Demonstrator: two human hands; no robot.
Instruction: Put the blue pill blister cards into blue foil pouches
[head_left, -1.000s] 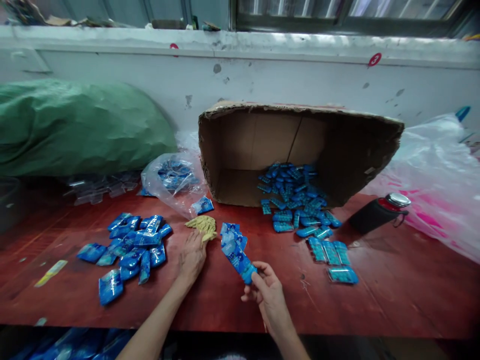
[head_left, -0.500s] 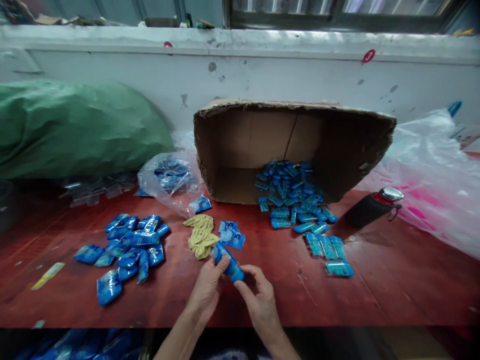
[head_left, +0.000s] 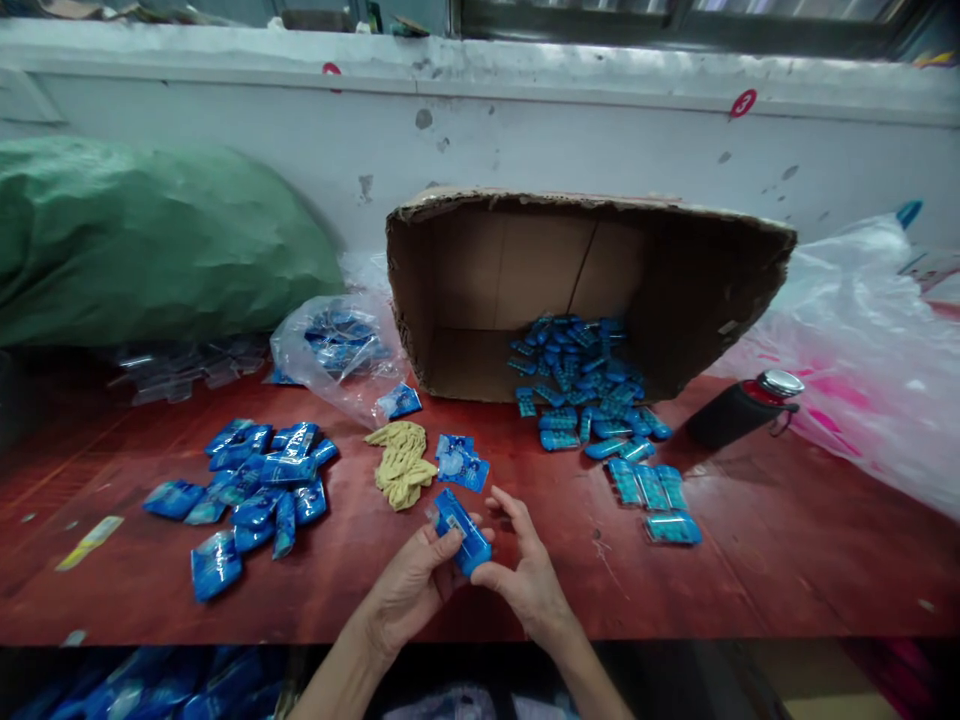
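A blue packet [head_left: 463, 535] with a small pale label is tilted above the near part of the table. My left hand [head_left: 416, 580] grips its left side, thumb on top and fingers beneath. At the packet's right end is my right hand [head_left: 529, 575], its fingers raised and spread; the thumb lies at the packet's lower corner, and whether it touches cannot be made out. Just beyond lie flat blue printed cards [head_left: 461, 463] and a crumpled yellowish cloth-like piece [head_left: 403, 465]. On the left is a pile of similar blue packets [head_left: 259, 485].
A cardboard box [head_left: 517, 270] lies on its side, with teal-and-blue packs [head_left: 577, 365] spilling out. A black bottle [head_left: 731, 412] stands at the right near pink-white plastic [head_left: 862, 370]. Left are a green sack [head_left: 157, 240] and a clear bag [head_left: 300, 345]. The red table [head_left: 787, 580] ends close to me.
My right hand has loosened from the packet's end and spread its fingers. The packet has turned slightly, showing its label, and stays in my left hand. The view has tilted slightly downward.
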